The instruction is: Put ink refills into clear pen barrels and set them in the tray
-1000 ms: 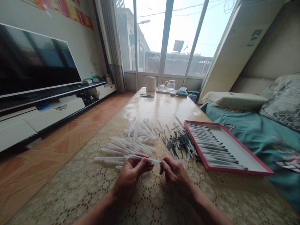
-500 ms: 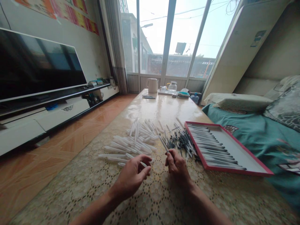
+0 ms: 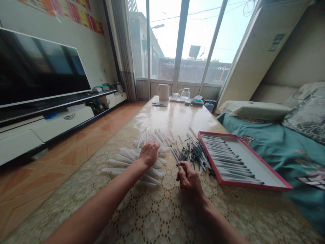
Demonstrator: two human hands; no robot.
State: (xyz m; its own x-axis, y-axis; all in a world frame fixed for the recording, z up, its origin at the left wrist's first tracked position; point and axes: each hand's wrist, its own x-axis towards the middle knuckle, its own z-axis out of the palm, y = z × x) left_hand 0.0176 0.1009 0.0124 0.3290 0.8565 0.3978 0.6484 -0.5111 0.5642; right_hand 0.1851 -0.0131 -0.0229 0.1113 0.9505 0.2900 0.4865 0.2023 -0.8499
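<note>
My left hand [image 3: 150, 153] is over the heap of translucent white pen barrels [image 3: 127, 156], back upward. Its fingers point down among the barrels and are mostly hidden, so their grip does not show. In my right hand [image 3: 187, 175], thumb and fingers are closed on a slim dark pen refill [image 3: 174, 155], which slants up and away to the left. Just beyond that hand lies a loose pile of black pen caps and refills [image 3: 195, 151]. A shallow red-rimmed box [image 3: 254, 159] beside the pile holds a row of pens with black ends [image 3: 228, 157].
On the far end of the patterned table [image 3: 162, 217] stand a beige kettle [image 3: 164, 92], a glass jug [image 3: 185, 94] and a teal-topped packet [image 3: 196, 101]. A bed or sofa with a green cover [image 3: 256, 135] borders the right side.
My left hand has moved forward onto the heap of barrels, and its fingers have turned downward. My right hand stays nearly in place with the refill. The view has shifted slightly.
</note>
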